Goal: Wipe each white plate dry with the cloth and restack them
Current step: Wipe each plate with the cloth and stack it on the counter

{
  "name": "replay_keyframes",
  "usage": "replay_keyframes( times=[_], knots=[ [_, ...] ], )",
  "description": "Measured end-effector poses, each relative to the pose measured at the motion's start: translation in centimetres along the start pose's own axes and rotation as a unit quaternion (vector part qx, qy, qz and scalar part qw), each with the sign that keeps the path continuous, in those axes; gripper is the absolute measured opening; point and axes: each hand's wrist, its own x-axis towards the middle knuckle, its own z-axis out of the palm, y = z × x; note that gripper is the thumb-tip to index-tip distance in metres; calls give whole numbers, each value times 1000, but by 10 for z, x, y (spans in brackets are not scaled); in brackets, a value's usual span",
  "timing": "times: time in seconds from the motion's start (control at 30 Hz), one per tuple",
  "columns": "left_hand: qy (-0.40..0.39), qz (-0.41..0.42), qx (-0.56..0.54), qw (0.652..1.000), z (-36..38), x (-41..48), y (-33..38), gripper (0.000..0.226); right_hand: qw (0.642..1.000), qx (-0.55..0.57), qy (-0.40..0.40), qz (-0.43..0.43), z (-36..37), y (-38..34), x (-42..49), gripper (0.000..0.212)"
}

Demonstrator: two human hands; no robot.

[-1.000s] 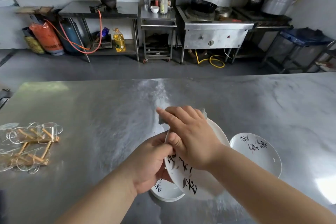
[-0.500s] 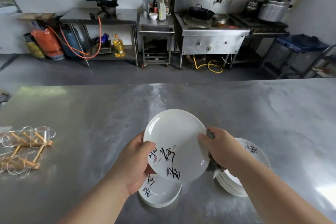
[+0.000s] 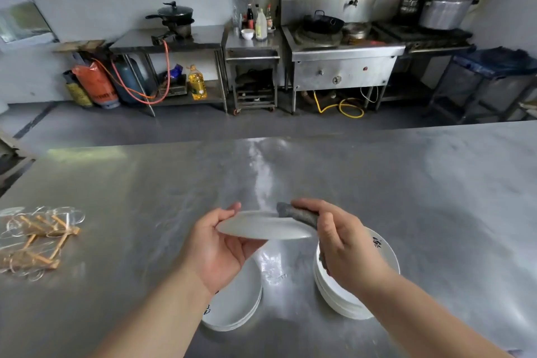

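Note:
I hold a white plate (image 3: 263, 228) almost flat and edge-on above the steel table, its underside towards me. My left hand (image 3: 219, 250) grips its left rim from below. My right hand (image 3: 345, 244) pinches the right rim together with a grey cloth (image 3: 296, 213) that lies over the rim. Below my left hand sits a low stack of white plates (image 3: 235, 304) with dark lettering. Under my right hand stands a taller stack of white plates (image 3: 377, 253), partly hidden by my wrist.
The steel table (image 3: 406, 197) stretches wide around the stacks. A heap of clear glass cups on wooden holders (image 3: 35, 237) lies at the left edge. Beyond the table are a stove bench (image 3: 343, 49), gas cylinders (image 3: 96, 83) and shelving.
The plate has turned from facing me with its lettering up to nearly flat and edge-on. The cloth has come up onto the right rim. Both hands have moved slightly apart.

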Motion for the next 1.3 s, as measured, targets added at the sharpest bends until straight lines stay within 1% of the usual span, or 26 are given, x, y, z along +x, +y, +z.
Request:
replay_keyframes(
  times=[0.07,0.13,0.2,0.27,0.33,0.37,0.43,0.5,0.53,0.57,0.67,0.73,0.8,0.87,0.93,0.97,1.03,1.1,1.17,1.23,1.3],
  knots=[
    [-5,36,25,999,13,-3,-8,56,1000,-11,-10,-1,-7,2,-8,56],
    [-37,29,85,995,29,-10,-21,54,997,-63,-43,-23,-12,-1,-14,71],
    [-70,16,122,990,41,-15,-36,52,984,-134,-103,-59,-15,-6,-15,85],
    [-93,21,134,986,49,-18,-50,52,961,-193,-166,-110,-24,-8,-12,90],
    [-103,49,136,984,57,-20,-58,51,942,-229,-201,-142,-40,-5,-1,89],
    [-105,68,136,983,61,-20,-61,50,934,-252,-204,-149,-49,-2,5,88],
    [-123,100,131,979,65,-19,-66,47,929,-286,-202,-117,-63,9,11,89],
    [-130,121,126,976,70,-19,-73,45,943,-268,-191,-60,-69,17,4,93],
    [-128,123,120,977,73,-18,-78,46,947,-257,-183,-55,-68,20,-4,95],
    [-129,118,115,978,75,-17,-86,46,949,-251,-178,-74,-66,21,-13,97],
    [-140,96,127,977,86,-12,-113,46,939,-230,-187,-176,-62,21,-26,94],
    [-137,93,131,977,92,-8,-125,48,939,-221,-177,-197,-71,20,-12,92],
    [-143,101,127,976,95,-5,-128,50,940,-241,-150,-187,-89,20,8,91],
    [-142,111,125,976,97,-6,-126,49,945,-264,-140,-131,-104,28,18,92],
    [-142,111,103,978,98,-8,-128,46,947,-271,-150,-87,-110,34,10,97],
    [-137,107,96,980,100,-9,-130,46,947,-267,-156,-90,-109,36,0,99],
    [-142,91,101,981,105,-13,-138,45,944,-252,-159,-142,-103,34,-18,98],
    [-168,61,110,978,111,-17,-151,41,937,-238,-167,-194,-102,27,-20,93],
    [-180,36,121,975,110,-19,-161,42,925,-246,-191,-218,-110,15,-2,82],
    [-181,43,123,975,111,-21,-161,43,924,-251,-195,-213,-121,6,20,65],
    [-173,59,110,977,113,-22,-157,45,938,-248,-174,-169,-133,8,38,58]
  ],
)
